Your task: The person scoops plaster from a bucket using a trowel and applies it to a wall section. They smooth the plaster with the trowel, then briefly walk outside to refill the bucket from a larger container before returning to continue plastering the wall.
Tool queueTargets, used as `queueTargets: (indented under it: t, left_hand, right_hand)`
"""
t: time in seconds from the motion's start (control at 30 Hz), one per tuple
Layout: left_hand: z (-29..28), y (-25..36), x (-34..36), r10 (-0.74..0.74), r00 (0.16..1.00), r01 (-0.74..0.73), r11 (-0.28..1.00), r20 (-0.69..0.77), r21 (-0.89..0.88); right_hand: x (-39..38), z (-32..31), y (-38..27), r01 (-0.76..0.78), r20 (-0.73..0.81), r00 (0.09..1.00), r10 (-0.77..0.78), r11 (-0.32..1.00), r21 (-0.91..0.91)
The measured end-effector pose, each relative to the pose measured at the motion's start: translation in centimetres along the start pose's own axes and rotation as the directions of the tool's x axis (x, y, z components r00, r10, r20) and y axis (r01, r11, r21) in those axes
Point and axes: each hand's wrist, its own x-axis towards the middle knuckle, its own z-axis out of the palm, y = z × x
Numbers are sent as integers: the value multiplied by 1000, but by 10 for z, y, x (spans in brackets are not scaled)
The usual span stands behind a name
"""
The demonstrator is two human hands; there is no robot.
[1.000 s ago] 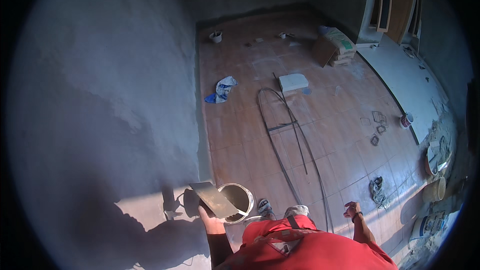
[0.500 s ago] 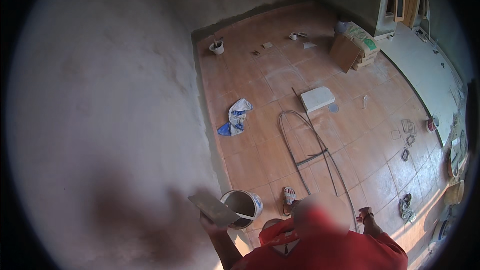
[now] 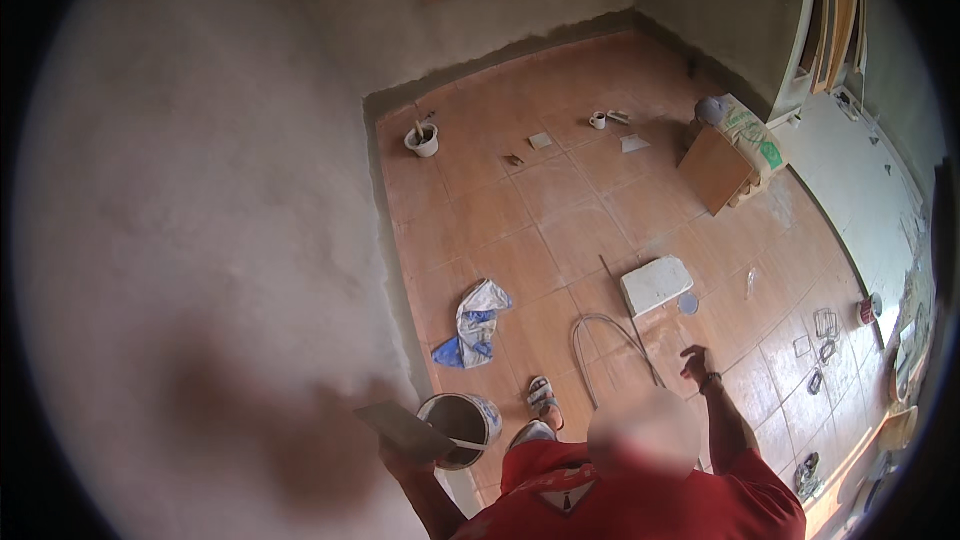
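Observation:
My left hand (image 3: 405,462) is closed around a dark flat plastering trowel (image 3: 405,430), held close to the grey wall on the left. Right beside it is a whitish bucket (image 3: 492,410), its inside dark; a pale strip crosses its mouth from the trowel's side. Whether the same hand also carries the bucket, I cannot tell. Out to the right, my right hand (image 3: 697,365) hangs over the tiles with fingers apart and nothing in it. My sandalled foot (image 3: 543,400) shows on the floor between them.
Ahead on the tiles lie a blue-and-white sack (image 3: 480,325), bent rods (image 3: 590,340) and a white block (image 3: 655,285). A small bucket (image 3: 422,140) stands near the far left corner. Stacked bags (image 3: 760,145) and a brown board (image 3: 715,172) are at the far right.
The view has advanced, so floor things sit lower. The trowel and bucket have come along beside my left hand. My right hand has swung forward, and my foot has stepped out.

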Motion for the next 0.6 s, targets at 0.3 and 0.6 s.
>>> queueTargets:
  t: [0.3,0.6]
  left_hand:
    - [92,-20,223,-114,993,110,989,-34,-102]
    - [228,-59,468,-89,986,62,981,-142,-186]
  right_hand:
    - [-7,28,20,-817,11,473,881,434,379]
    - [312,110,-103,-580,-71,793,605,786,215]
